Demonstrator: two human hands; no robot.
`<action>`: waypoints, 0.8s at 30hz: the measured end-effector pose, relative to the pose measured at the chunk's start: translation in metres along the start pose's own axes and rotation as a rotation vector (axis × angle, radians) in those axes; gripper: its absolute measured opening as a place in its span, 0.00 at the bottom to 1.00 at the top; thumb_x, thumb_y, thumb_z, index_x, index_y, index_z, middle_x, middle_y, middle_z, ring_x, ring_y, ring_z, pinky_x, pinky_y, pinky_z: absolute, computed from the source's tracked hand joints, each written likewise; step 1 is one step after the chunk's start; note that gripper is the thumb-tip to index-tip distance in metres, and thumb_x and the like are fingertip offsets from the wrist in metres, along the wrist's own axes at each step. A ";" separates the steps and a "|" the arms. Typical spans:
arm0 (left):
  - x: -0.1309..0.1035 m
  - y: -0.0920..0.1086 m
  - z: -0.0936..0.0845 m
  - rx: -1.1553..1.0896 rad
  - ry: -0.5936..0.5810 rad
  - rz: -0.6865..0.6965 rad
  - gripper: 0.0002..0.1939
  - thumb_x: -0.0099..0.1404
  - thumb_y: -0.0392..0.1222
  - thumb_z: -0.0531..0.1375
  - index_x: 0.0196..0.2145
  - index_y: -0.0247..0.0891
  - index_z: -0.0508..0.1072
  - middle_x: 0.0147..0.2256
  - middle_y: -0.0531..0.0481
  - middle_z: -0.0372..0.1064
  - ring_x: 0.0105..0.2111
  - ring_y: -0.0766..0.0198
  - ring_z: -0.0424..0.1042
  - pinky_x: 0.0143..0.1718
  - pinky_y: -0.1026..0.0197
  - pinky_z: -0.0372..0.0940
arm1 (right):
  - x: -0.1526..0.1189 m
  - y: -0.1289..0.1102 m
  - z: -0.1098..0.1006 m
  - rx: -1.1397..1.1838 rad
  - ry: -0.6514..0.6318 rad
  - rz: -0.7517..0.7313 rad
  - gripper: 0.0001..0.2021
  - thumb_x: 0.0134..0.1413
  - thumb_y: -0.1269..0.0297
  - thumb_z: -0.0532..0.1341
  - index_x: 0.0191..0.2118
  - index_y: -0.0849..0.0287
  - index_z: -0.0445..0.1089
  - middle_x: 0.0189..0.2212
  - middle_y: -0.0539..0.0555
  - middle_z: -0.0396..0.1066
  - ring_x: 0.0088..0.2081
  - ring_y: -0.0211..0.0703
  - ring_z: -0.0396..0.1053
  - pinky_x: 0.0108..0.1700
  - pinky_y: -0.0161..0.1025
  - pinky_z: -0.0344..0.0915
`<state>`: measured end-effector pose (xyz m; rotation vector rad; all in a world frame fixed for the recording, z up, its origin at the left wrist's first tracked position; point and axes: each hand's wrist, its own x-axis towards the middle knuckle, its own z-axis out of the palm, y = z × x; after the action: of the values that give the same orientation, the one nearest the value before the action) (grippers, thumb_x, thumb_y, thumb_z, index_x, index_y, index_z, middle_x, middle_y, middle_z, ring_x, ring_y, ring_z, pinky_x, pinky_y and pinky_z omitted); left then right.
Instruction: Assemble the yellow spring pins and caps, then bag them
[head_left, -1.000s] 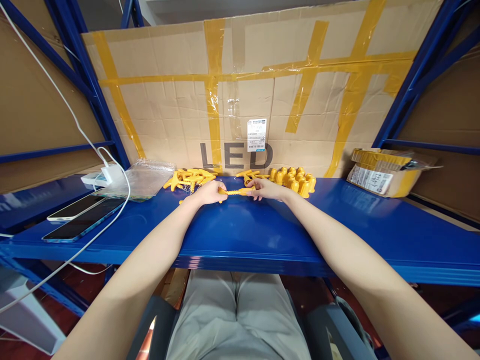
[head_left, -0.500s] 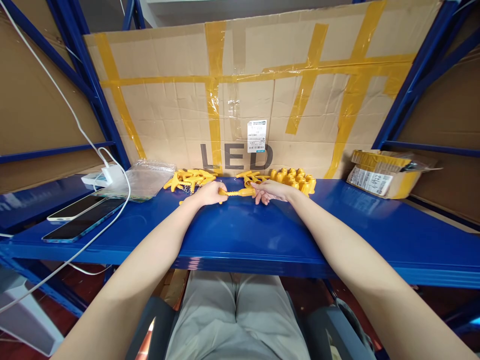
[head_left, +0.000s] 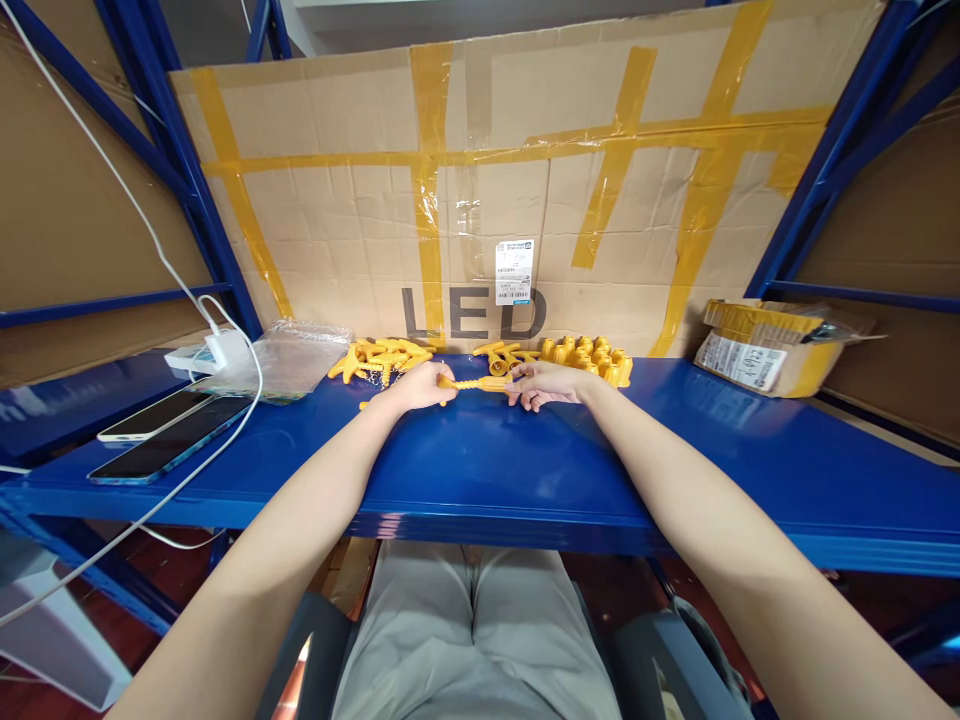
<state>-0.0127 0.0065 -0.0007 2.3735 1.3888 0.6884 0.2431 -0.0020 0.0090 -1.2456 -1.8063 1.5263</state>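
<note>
- Presently, the left hand (head_left: 422, 387) is closed, thumb and fingers pinching the left end of a slim yellow piece (head_left: 471, 384).
- Right hand (head_left: 551, 384): fingertips at the wider right end of the same piece, remaining fingers loosely curled. Cannot tell whether they clasp it or only rest against it.
- Yellow piece lies roughly level between the two hands, its middle section ridged or twisted, above the blue tabletop (head_left: 495, 470).
- Just behind the left hand: heap of yellow branched parts (head_left: 390, 347), fine metal chain showing among them.
- Behind the gap between the hands: smaller cluster of yellow parts (head_left: 504, 352).
- Behind the right hand: group of upright yellow cup-like parts (head_left: 589, 352), partly hidden by the wrist.
- Farther left: clear plastic bag (head_left: 300, 352), white charger (head_left: 225, 347) with cable, two phones (head_left: 169, 445) side by side, dark screens up.
- Far right: small open cardboard box (head_left: 772, 350), taped and labelled.
- Rear: large cardboard panel (head_left: 345, 230), upright, yellow tape strips, white label (head_left: 514, 271), printed "LED".
</note>
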 end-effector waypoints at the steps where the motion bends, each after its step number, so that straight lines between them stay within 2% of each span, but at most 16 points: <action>1: 0.000 0.000 0.000 -0.001 0.004 0.001 0.08 0.49 0.40 0.58 0.30 0.39 0.70 0.18 0.58 0.69 0.22 0.64 0.69 0.27 0.64 0.61 | 0.000 0.001 0.000 0.006 0.007 -0.006 0.16 0.47 0.64 0.70 0.36 0.60 0.62 0.28 0.53 0.75 0.22 0.32 0.69 0.22 0.27 0.68; 3: -0.001 0.002 0.000 0.005 0.012 0.007 0.07 0.49 0.39 0.59 0.30 0.39 0.70 0.18 0.58 0.69 0.22 0.64 0.69 0.27 0.64 0.61 | 0.001 0.002 -0.001 0.005 0.005 -0.013 0.14 0.49 0.63 0.68 0.34 0.61 0.62 0.26 0.54 0.75 0.21 0.32 0.69 0.22 0.27 0.67; 5: -0.002 0.003 0.000 0.012 0.017 0.020 0.07 0.49 0.39 0.59 0.30 0.39 0.70 0.18 0.58 0.69 0.22 0.64 0.69 0.27 0.64 0.61 | 0.001 0.001 0.000 -0.007 -0.008 -0.009 0.13 0.55 0.58 0.63 0.31 0.63 0.64 0.23 0.54 0.74 0.19 0.32 0.68 0.21 0.27 0.66; 8: -0.002 0.005 0.000 0.008 0.019 0.038 0.07 0.50 0.40 0.59 0.30 0.39 0.70 0.18 0.58 0.69 0.21 0.64 0.69 0.28 0.64 0.62 | 0.003 -0.002 0.003 -0.042 0.007 0.045 0.24 0.63 0.47 0.48 0.28 0.64 0.66 0.17 0.55 0.71 0.12 0.30 0.60 0.14 0.27 0.58; 10: -0.002 0.005 0.001 0.000 0.016 0.043 0.07 0.50 0.41 0.58 0.29 0.39 0.70 0.18 0.58 0.69 0.21 0.64 0.69 0.28 0.64 0.62 | 0.004 -0.004 0.005 -0.087 0.032 0.088 0.30 0.63 0.44 0.41 0.27 0.63 0.66 0.13 0.54 0.67 0.09 0.30 0.55 0.10 0.28 0.50; 12: -0.002 0.005 0.002 -0.008 0.015 0.046 0.07 0.50 0.41 0.58 0.29 0.39 0.70 0.18 0.58 0.69 0.21 0.65 0.68 0.28 0.64 0.62 | 0.005 -0.006 0.007 -0.129 0.050 0.114 0.31 0.62 0.42 0.40 0.27 0.63 0.66 0.11 0.53 0.65 0.08 0.30 0.52 0.09 0.29 0.46; 15: -0.001 0.005 0.002 -0.016 0.023 0.036 0.06 0.50 0.41 0.59 0.28 0.39 0.70 0.17 0.58 0.69 0.21 0.65 0.68 0.28 0.64 0.62 | 0.004 -0.006 0.007 -0.127 0.055 0.135 0.33 0.61 0.40 0.38 0.28 0.63 0.66 0.12 0.53 0.66 0.09 0.31 0.53 0.09 0.29 0.47; 17: -0.001 0.006 0.002 -0.019 0.030 0.024 0.06 0.50 0.41 0.59 0.28 0.38 0.70 0.18 0.58 0.69 0.21 0.65 0.69 0.28 0.64 0.62 | 0.003 -0.006 0.004 -0.065 0.024 0.135 0.31 0.60 0.39 0.40 0.31 0.63 0.65 0.16 0.54 0.69 0.12 0.33 0.59 0.11 0.30 0.54; 19: -0.001 0.007 0.001 -0.019 0.037 0.018 0.06 0.50 0.41 0.59 0.28 0.39 0.70 0.18 0.58 0.69 0.21 0.65 0.69 0.28 0.64 0.62 | -0.001 -0.005 0.001 0.009 -0.017 0.096 0.24 0.60 0.41 0.48 0.36 0.61 0.64 0.24 0.55 0.73 0.18 0.35 0.67 0.16 0.30 0.63; 21: -0.002 0.007 0.001 -0.019 0.038 0.015 0.06 0.50 0.41 0.59 0.28 0.39 0.70 0.18 0.58 0.69 0.21 0.65 0.69 0.28 0.63 0.62 | -0.004 -0.003 -0.001 0.040 -0.033 0.025 0.17 0.55 0.50 0.61 0.40 0.58 0.62 0.32 0.53 0.75 0.25 0.36 0.72 0.21 0.30 0.69; 24: -0.002 0.006 0.001 -0.009 0.036 0.026 0.06 0.50 0.40 0.59 0.28 0.39 0.70 0.18 0.58 0.69 0.21 0.65 0.69 0.28 0.63 0.62 | -0.006 -0.001 -0.002 0.012 -0.019 -0.038 0.18 0.48 0.60 0.69 0.41 0.58 0.62 0.34 0.51 0.75 0.27 0.35 0.72 0.24 0.30 0.70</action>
<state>-0.0084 0.0015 0.0010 2.3875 1.3684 0.7465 0.2468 -0.0063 0.0118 -1.1882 -1.8204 1.5311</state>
